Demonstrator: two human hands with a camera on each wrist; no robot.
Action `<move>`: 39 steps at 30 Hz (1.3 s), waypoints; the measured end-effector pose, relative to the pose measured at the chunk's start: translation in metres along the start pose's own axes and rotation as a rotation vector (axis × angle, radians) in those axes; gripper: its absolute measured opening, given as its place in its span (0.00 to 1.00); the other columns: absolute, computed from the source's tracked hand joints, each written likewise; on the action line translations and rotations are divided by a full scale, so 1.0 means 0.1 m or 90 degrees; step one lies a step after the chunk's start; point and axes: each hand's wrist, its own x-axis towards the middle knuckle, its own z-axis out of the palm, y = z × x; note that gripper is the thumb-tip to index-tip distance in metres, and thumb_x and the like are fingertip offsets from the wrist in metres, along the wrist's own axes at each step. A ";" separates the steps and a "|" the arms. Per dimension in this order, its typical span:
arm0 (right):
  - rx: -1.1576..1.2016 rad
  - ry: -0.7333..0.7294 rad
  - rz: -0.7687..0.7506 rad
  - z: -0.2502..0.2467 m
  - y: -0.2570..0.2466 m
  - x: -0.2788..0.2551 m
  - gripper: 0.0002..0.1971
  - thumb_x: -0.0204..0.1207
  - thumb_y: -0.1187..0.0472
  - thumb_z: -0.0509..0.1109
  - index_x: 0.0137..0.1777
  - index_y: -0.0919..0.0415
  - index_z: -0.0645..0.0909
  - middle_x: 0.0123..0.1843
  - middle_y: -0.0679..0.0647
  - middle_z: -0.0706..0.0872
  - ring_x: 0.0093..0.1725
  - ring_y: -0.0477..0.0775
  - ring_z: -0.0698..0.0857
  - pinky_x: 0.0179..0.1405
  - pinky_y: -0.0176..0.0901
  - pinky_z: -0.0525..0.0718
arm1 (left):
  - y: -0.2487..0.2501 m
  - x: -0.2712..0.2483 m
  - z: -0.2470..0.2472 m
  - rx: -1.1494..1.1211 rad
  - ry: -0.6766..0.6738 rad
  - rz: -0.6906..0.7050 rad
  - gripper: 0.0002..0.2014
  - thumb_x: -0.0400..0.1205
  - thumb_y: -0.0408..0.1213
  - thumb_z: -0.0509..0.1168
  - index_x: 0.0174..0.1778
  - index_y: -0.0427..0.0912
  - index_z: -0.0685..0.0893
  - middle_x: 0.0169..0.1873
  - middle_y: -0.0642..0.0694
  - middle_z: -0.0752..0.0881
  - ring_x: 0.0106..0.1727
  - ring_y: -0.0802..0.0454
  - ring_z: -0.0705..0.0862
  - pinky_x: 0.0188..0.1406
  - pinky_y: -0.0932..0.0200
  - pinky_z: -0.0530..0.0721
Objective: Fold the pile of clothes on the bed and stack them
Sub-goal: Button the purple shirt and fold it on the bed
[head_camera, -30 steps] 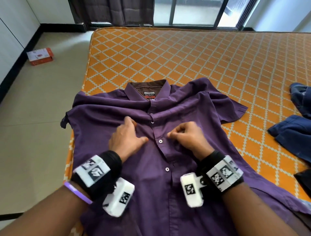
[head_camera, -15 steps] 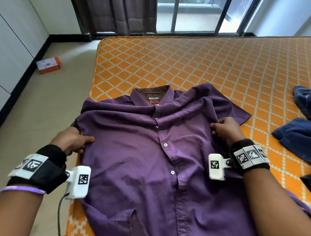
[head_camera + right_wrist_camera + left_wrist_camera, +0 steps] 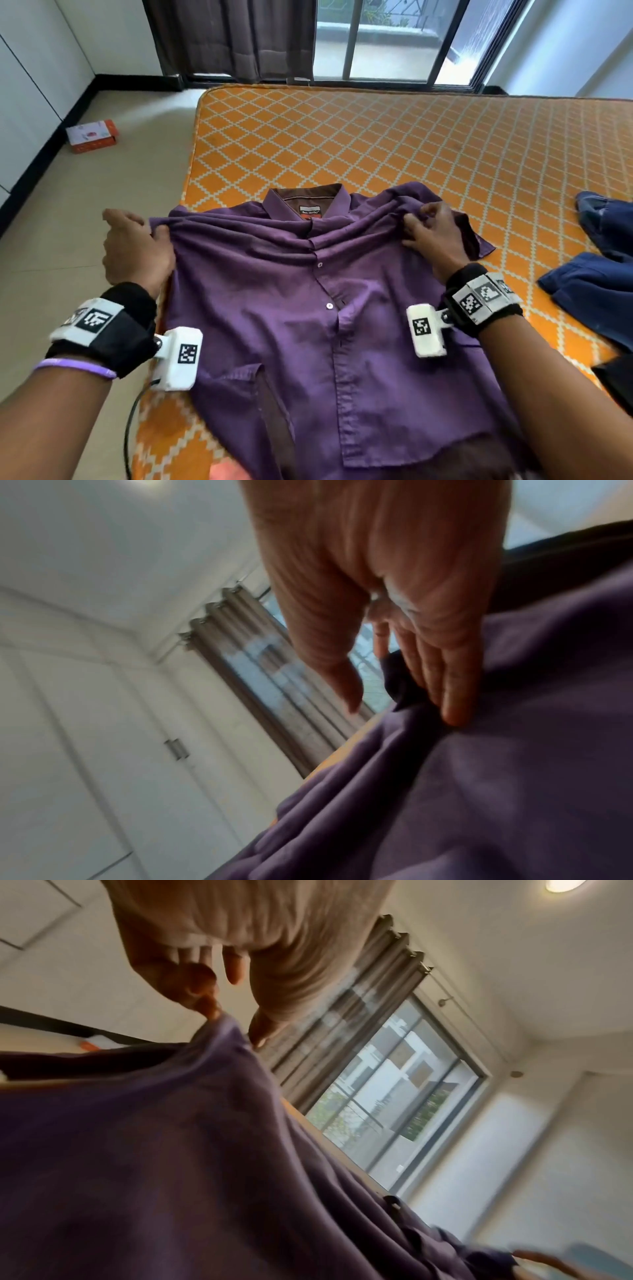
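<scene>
Orange-patterned bed (image 3: 376,144), purple shirt (image 3: 274,308) gripped by both hands, curtained window (image 3: 376,37)

A small white neck label (image 3: 311,209) sewn inside the collar of the purple shirt (image 3: 274,308) carries dark brand lettering, too small and blurred to read with certainty.

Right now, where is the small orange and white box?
In the head view, the box lies on the floor at the far left, near the wall's black skirting, left of the bed.
</scene>
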 end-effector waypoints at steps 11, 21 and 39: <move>-0.322 -0.206 -0.104 0.45 0.00 -1.29 0.02 0.72 0.58 0.80 0.39 0.52 0.90 0.34 0.46 0.90 0.34 0.40 0.86 0.39 0.33 0.81 | 0.34 -1.15 0.42 0.020 -0.401 0.320 0.05 0.78 0.44 0.73 0.38 0.49 0.86 0.34 0.52 0.90 0.43 0.49 0.89 0.43 0.55 0.83; -0.489 -0.105 -0.062 0.42 0.05 -1.14 0.04 0.68 0.61 0.72 0.41 0.51 0.84 0.43 0.48 0.88 0.49 0.56 0.87 0.40 0.44 0.75 | 0.24 -1.38 0.93 0.029 -0.495 0.260 0.04 0.78 0.45 0.72 0.41 0.51 0.90 0.36 0.52 0.92 0.46 0.46 0.91 0.50 0.50 0.88; -0.505 -0.179 -0.075 0.57 0.15 -1.09 0.09 0.71 0.55 0.72 0.51 0.49 0.88 0.48 0.49 0.90 0.54 0.60 0.87 0.49 0.49 0.85 | 0.31 -1.40 1.03 0.071 -0.507 0.209 0.06 0.74 0.48 0.77 0.33 0.52 0.90 0.34 0.53 0.91 0.46 0.50 0.89 0.44 0.56 0.83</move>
